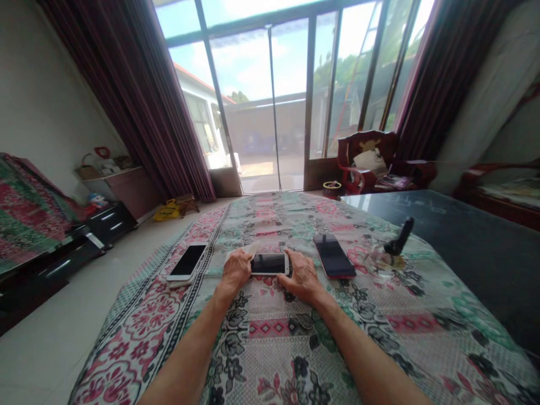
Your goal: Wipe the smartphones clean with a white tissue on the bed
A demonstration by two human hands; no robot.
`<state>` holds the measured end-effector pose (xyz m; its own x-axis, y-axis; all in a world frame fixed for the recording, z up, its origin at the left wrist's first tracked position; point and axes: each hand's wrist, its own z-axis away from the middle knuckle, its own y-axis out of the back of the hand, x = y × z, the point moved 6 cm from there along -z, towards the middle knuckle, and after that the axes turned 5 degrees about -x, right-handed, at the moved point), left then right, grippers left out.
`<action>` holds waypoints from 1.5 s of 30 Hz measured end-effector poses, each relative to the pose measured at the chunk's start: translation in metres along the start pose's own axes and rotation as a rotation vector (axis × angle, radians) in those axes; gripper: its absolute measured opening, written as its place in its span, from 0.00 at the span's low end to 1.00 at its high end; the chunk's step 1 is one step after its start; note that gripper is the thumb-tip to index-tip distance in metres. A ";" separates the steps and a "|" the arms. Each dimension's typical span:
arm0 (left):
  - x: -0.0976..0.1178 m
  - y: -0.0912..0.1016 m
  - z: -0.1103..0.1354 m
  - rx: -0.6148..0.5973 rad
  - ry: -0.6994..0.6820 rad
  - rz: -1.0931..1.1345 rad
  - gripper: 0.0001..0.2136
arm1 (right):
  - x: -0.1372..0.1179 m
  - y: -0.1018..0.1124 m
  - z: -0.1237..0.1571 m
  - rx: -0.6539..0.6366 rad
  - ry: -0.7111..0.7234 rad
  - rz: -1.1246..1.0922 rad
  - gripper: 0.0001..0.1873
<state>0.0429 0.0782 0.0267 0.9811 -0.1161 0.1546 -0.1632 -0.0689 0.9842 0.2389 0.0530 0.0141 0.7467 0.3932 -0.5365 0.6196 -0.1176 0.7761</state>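
Observation:
Between my two hands is a white smartphone (269, 263), lying sideways with its dark screen up, at the middle of the patterned tablecloth (270, 360). My left hand (237, 266) is closed at the phone's left end, and a thin pale sheet, perhaps tissue, sticks out by its fingers. With thumb and fingers my right hand (301, 274) grips the phone's right end. Left of them lies another white smartphone (188, 262), which seems to rest on something pale. To the right is a dark smartphone (334, 256) with a reddish edge.
A clear glass dish (379, 261) with a black upright object (399, 236) stands right of the phones. Beyond it is a dark glossy tabletop (472, 253). A carved wooden chair (367, 163) stands near the glass doors (270, 112). A yellow bag (165, 210) lies on the floor, left.

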 end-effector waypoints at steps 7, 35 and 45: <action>0.053 -0.006 0.011 0.024 -0.294 0.041 0.13 | 0.001 -0.001 0.000 0.011 0.013 0.006 0.35; -0.008 0.018 0.005 -0.234 0.071 0.022 0.12 | 0.000 0.000 0.001 -0.012 -0.001 0.010 0.36; 0.019 0.022 0.021 -0.270 0.055 -0.026 0.09 | 0.005 -0.003 -0.001 -0.046 0.005 -0.011 0.38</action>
<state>0.0561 0.0541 0.0492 0.9900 -0.0632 0.1264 -0.1118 0.1962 0.9742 0.2406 0.0561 0.0097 0.7384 0.3988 -0.5438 0.6163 -0.0716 0.7843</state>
